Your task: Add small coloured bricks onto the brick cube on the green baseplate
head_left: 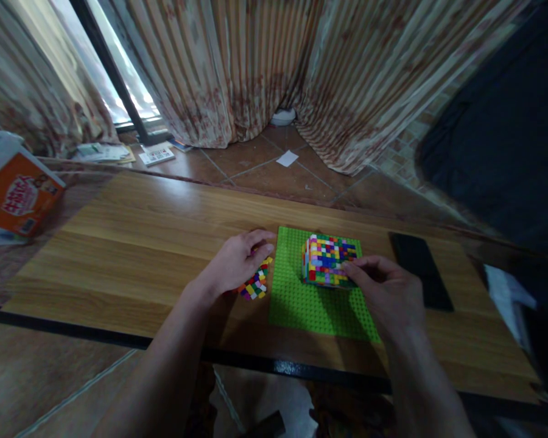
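One boxy brick block (326,258) in many colours is standing on the far half of a green studded baseplate (296,310), which is lying flat on a wood-grained worktop (155,243). The person's right hand (393,295) is reaching in from the right, its thumb and forefinger drawing close together and touching the block at its right side; whether they are pinching a single brick there is hard to tell, since the fingertips are blending into the colours. The left hand (237,263) is hanging over a heap of loose bricks (256,286) just left of the baseplate, its fingers stretching toward the green edge and its thumb standing apart from them, partly covering the heap. Right of the baseplate, a flat black object (420,271) is lying near the right hand. Well apart on the left, a tub (21,194) with an orange label is standing beyond the worktop's end. Striped curtains (260,67) are hanging behind, and a white paper (287,159) is lying on the tiled floor (246,163).
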The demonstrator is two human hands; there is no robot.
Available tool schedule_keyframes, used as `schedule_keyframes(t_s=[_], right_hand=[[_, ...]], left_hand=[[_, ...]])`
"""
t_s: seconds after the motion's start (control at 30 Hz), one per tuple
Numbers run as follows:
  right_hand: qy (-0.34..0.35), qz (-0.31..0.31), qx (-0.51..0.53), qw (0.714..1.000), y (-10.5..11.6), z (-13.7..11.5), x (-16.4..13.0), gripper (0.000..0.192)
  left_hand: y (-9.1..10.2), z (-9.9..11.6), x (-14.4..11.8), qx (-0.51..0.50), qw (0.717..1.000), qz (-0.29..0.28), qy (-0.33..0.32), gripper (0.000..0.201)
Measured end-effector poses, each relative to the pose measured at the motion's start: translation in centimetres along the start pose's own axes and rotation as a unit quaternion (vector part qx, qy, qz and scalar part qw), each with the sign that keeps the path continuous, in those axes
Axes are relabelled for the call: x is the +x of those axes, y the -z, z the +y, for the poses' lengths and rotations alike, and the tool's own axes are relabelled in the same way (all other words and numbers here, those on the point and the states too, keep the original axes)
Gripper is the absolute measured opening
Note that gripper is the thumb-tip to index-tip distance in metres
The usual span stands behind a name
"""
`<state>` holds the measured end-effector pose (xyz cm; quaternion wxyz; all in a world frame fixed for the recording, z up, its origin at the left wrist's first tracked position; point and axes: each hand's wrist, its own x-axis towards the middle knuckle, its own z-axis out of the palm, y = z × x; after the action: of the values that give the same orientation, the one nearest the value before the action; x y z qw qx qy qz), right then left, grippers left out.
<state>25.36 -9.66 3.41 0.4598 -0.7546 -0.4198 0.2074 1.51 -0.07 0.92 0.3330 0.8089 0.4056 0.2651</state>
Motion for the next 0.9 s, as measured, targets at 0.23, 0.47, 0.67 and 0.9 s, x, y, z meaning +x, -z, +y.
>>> schedule_keyframes(t_s=[0.23, 0.47, 0.67, 0.9], right_hand=[[0.102, 0.129, 0.077, 0.983, -0.9, -1.9, -1.5, 0.02], [0.278, -0.108, 0.008, 0.954, -3.6, -3.4, -5.4, 0.009], [0.268, -0.236, -0.071, 0.932, -6.1, -2.6, -6.9, 0.011], [0.241, -0.236, -0.137, 0.931, -7.2, -1.8, -7.1, 0.007]], left_hand=[[0.0, 0.1, 0.0, -0.012, 1.0, 0.002, -0.007, 0.032], [-0.1, 0.1, -0.1, -0.011, 1.0, 0.008, -0.021, 0.03], [0.0, 0.2, -0.2, -0.019, 1.0, 0.001, -0.019, 0.03], [0.0, 0.1, -0.3, -0.022, 1.0, -0.001, -0.022, 0.03]])
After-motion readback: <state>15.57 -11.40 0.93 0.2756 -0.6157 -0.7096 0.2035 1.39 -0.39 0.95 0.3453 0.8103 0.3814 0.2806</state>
